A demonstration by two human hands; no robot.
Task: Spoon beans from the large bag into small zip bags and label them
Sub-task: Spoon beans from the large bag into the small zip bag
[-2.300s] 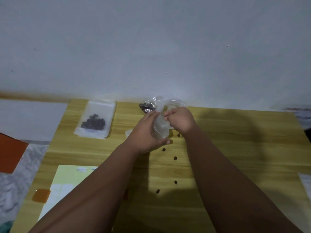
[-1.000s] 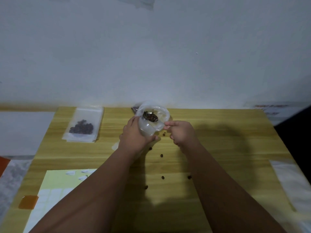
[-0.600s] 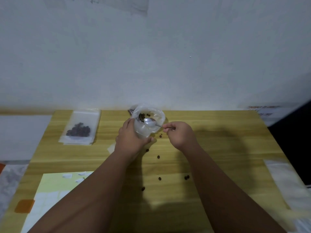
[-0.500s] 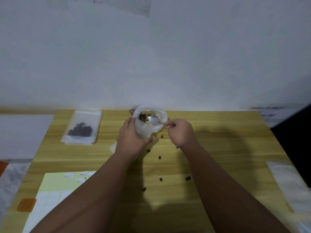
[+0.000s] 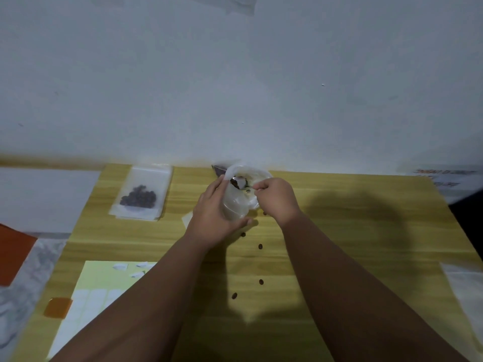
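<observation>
My left hand (image 5: 213, 215) grips a clear small zip bag (image 5: 239, 202) upright, its mouth held wide at the far middle of the wooden table (image 5: 352, 226). My right hand (image 5: 275, 198) pinches a metal spoon (image 5: 241, 183) whose bowl, loaded with dark beans, sits inside the bag's mouth. Behind the bag, only a dark corner of the large bean bag (image 5: 219, 169) shows. A filled zip bag (image 5: 142, 193) with dark beans lies flat at the far left. A pale green label sheet (image 5: 96, 288) lies near left.
Several loose beans (image 5: 260, 246) are scattered on the wood between my forearms. An orange tag (image 5: 57, 307) sits by the label sheet. White plastic (image 5: 462, 286) lies at the table's right edge. The wall (image 5: 235, 87) stands right behind the table.
My right hand has brought the spoon with beans deeper into the bag's mouth, closer to my left hand. The left hand keeps the bag in the same grip.
</observation>
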